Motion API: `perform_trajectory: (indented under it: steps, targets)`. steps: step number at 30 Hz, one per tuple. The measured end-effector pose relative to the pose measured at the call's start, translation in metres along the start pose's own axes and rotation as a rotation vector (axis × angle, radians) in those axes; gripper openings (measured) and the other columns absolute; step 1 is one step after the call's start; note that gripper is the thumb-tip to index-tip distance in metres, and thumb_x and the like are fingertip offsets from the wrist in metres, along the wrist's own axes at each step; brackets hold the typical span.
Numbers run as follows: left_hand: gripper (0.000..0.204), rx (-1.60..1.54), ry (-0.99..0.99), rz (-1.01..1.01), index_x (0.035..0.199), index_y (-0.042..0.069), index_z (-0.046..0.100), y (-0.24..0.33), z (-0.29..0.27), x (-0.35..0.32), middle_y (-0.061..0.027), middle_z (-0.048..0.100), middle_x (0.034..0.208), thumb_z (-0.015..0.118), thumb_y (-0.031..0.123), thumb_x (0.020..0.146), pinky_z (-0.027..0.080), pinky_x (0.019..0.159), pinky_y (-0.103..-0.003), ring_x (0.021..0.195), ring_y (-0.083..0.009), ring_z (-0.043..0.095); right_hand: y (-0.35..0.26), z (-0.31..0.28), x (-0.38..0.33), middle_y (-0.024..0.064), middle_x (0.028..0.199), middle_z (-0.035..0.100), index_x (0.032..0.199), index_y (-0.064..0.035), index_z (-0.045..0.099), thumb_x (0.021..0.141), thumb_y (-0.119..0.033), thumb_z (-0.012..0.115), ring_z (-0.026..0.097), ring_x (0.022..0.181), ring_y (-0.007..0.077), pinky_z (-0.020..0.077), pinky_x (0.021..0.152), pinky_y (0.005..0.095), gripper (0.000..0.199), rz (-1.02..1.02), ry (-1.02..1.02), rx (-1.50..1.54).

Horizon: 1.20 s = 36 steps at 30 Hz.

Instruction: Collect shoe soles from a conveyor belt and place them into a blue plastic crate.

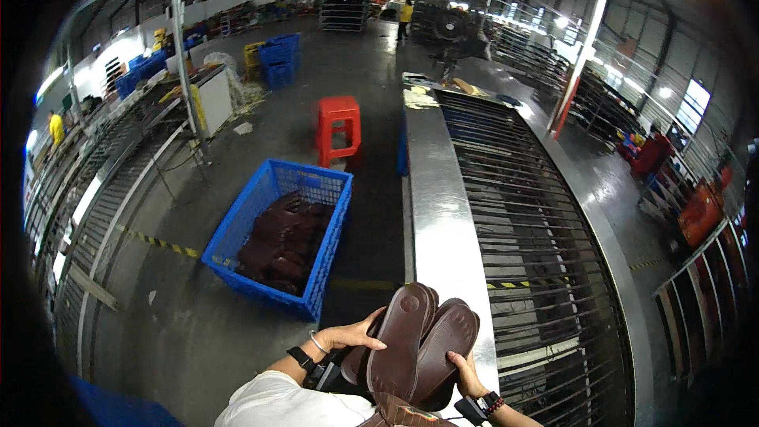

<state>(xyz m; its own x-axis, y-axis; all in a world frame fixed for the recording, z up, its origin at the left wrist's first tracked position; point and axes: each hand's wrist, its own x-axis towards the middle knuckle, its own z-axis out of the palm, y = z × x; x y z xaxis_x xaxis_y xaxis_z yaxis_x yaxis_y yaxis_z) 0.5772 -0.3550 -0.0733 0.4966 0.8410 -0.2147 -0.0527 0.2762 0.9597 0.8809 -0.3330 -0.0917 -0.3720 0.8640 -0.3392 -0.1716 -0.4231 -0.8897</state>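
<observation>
Close to my body, at the lower middle, I hold a bunch of dark brown slippers (399, 344), their smooth footbeds facing up. My left hand (353, 335) grips the left side of the bunch, thumb lying on the front footbed and fingers behind. On the other side, my right hand (468, 373) is closed round another brown slipper (447, 344), its thumb on the edge. The slippers overlap, and a brown strap-like part shows at the lower edge. To the left, a blue plastic crate (320, 281) on the floor holds a pile of similar brown pieces (285, 241).
Right of me runs a long conveyor with a shiny metal side rail (443, 213) and dark cross rods (530, 253). A red stool (338, 128) stands beyond the crate. Blue crates (278, 59) are stacked farther off. A person in yellow (405, 17) stands far back.
</observation>
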Motion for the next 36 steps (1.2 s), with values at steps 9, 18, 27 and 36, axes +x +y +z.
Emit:
perform_trajectory:
  steps: [9, 18, 27, 36]
  targets:
    - [0.105, -0.421, 0.652, -0.014, 0.137, 0.005, 0.003, -0.078, -0.064, -0.184, -0.0123, 0.016, 0.139, 0.074, 0.033, 0.066, 0.013, 0.106, -0.034, 0.129, -0.0229, 0.014, 0.068, 0.190, 0.089, 0.0084, 0.121, 0.040, 0.127, -0.0050, 0.028, 0.083, -0.026, 0.055, 0.039, 0.108, 0.0187, 0.0327, 0.093, 0.0303, 0.055, 0.204, -0.326, -0.171]
    - [0.092, -0.558, 0.965, 0.075, 0.136, 0.002, 0.009, -0.091, -0.162, -0.256, -0.0154, 0.026, 0.134, 0.068, 0.026, 0.071, 0.023, 0.102, -0.034, 0.124, -0.0239, 0.026, 0.082, 0.347, 0.194, 0.0104, 0.120, 0.041, 0.127, -0.0053, 0.028, 0.079, -0.030, 0.060, 0.040, 0.111, 0.0222, 0.0343, 0.093, 0.0356, 0.063, 0.422, -0.514, -0.198]
    - [0.090, -0.562, 1.079, 0.110, 0.136, 0.003, 0.010, -0.074, -0.284, -0.218, -0.0125, 0.031, 0.131, 0.069, 0.019, 0.070, 0.029, 0.099, -0.033, 0.120, -0.0220, 0.032, 0.052, 0.397, 0.345, 0.0124, 0.122, 0.040, 0.130, -0.0033, 0.023, 0.075, -0.032, 0.065, 0.039, 0.113, 0.0226, 0.0314, 0.097, 0.0342, 0.075, 0.342, -0.767, -0.368]
    - [0.087, -0.761, 1.069, -0.142, 0.136, 0.004, 0.012, -0.077, -0.465, -0.055, -0.0117, 0.033, 0.129, 0.068, 0.021, 0.071, 0.030, 0.097, -0.032, 0.117, -0.0225, 0.035, 0.075, 0.389, 0.638, 0.0157, 0.132, 0.029, 0.135, -0.0017, 0.011, 0.070, -0.040, 0.067, 0.027, 0.124, 0.0250, 0.0231, 0.102, 0.0365, 0.095, 0.334, -0.936, -0.501]
